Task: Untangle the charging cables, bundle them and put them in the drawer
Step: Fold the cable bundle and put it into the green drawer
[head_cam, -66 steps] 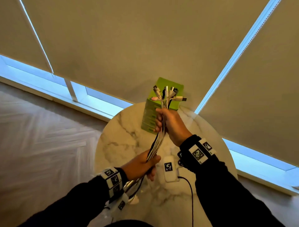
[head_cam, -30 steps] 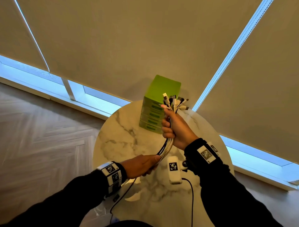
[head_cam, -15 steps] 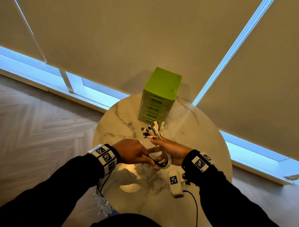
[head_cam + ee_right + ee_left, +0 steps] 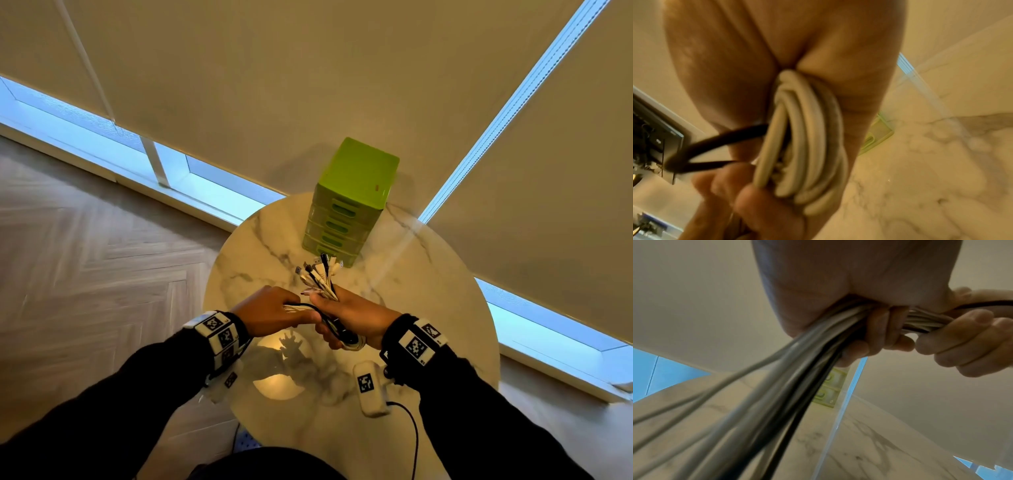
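Hidden, cropped and blurred items, placed relative to the green drawer unit (image 4: 352,202)

Drawer unit: only a strip shows past the cables (image 4: 760,402) in the left wrist view, only a blurred corner in the right wrist view. Cables: blurred and cut by the lower edge at the left wrist; the stretch inside the left hand (image 4: 270,315) and the right hand (image 4: 356,317) is covered in front of the unit; plug types (image 4: 320,270) too small to tell. Desk (image 4: 428,274): near rim hidden under the sleeves. Left-edge dark objects, right wrist view: unreadable.

No readable text; wrist bands (image 4: 219,334) carry only square code markers.
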The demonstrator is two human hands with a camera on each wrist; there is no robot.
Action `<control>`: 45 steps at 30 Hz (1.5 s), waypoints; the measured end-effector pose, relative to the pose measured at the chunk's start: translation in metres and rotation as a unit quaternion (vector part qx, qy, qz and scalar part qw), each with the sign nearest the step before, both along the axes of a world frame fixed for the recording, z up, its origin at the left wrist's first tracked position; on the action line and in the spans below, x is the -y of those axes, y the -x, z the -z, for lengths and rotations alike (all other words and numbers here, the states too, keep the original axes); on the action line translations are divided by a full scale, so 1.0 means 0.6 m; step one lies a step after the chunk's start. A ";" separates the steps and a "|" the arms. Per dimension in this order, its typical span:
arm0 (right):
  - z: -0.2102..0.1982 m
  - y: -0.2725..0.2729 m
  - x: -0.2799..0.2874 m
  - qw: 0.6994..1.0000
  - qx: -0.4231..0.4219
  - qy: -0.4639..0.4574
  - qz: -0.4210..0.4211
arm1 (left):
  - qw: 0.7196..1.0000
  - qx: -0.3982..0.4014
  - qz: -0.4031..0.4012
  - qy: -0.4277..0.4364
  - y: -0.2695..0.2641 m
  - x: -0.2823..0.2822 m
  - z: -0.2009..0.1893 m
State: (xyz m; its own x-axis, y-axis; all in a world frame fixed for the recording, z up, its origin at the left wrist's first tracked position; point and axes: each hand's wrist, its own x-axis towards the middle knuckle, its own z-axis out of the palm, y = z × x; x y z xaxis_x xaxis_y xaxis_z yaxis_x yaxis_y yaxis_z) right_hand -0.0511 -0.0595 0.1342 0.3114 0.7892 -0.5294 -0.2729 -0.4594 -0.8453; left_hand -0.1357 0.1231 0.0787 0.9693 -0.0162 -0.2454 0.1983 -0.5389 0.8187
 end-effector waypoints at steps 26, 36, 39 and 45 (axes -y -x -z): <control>-0.036 0.023 -0.070 0.982 0.066 -0.160 0.076 | 0.990 0.059 -0.117 0.043 0.078 -0.132 -0.054; -0.017 0.049 -0.057 0.977 0.032 -0.157 0.138 | 0.899 0.064 -0.229 0.368 0.010 -0.038 -0.134; -0.018 0.058 -0.055 0.981 0.080 -0.118 0.135 | 0.865 0.081 -0.242 0.431 -0.006 -0.011 -0.147; -0.019 0.062 -0.038 0.972 0.203 -0.045 0.113 | 0.828 0.061 -0.303 0.469 -0.020 0.020 -0.142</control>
